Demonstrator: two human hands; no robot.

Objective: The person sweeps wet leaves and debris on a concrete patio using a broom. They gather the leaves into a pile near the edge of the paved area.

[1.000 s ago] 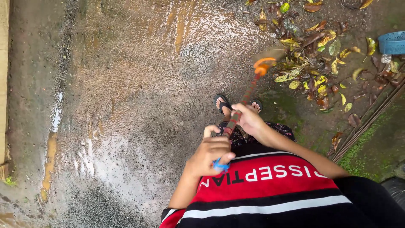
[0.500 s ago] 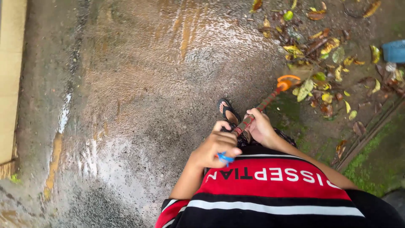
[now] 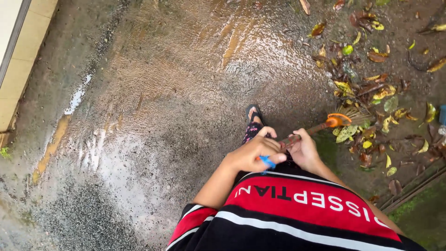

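Wet concrete; both hands' fingers, left and right, grip broom by leaves

one broom, its handle gripped by two hands: left hand, right hand. one sandalled foot in view. one blue container at the frame edge. fallen leaves too many to count.
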